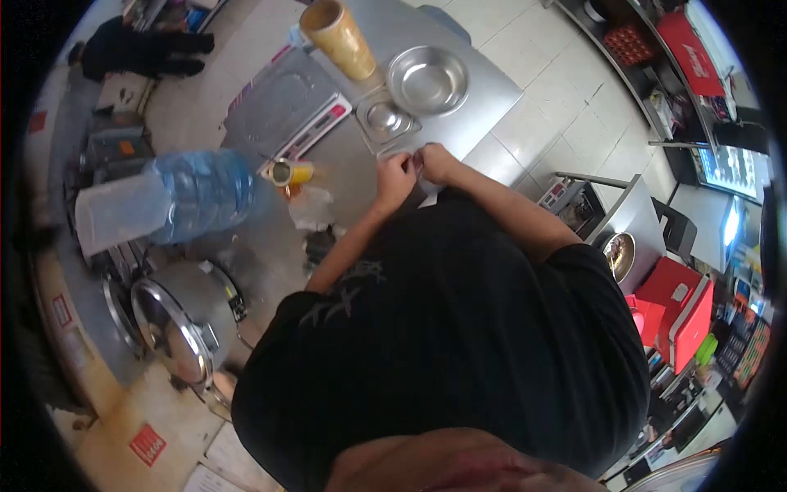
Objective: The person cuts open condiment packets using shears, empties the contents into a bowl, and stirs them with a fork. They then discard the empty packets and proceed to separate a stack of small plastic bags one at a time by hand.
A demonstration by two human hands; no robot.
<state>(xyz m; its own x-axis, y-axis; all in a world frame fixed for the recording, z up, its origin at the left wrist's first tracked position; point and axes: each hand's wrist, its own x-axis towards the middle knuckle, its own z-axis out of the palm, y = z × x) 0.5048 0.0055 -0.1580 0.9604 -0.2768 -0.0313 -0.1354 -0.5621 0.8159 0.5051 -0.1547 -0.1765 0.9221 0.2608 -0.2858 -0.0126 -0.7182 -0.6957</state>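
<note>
My left hand [396, 175] and my right hand [438, 163] are close together over the near edge of the steel table [492, 94]. Fingers on both hands are curled in. Something pale and thin seems to show between them, too small and blurred to name. Just beyond the hands sits a square metal container [387, 120] with a domed middle. Behind that is a round steel bowl [428, 80]. A flat scale [287, 111] with a white and pink front lies to the left, beside a tall yellowish cylinder [338, 39].
Left on the table are a small open can [283, 172], a crumpled clear plastic bag [311, 209] and a large blue water jug [205, 193]. A big steel pot [176, 320] stands lower left. Another person [139, 49] is at far left. Red boxes [668, 307] are at right.
</note>
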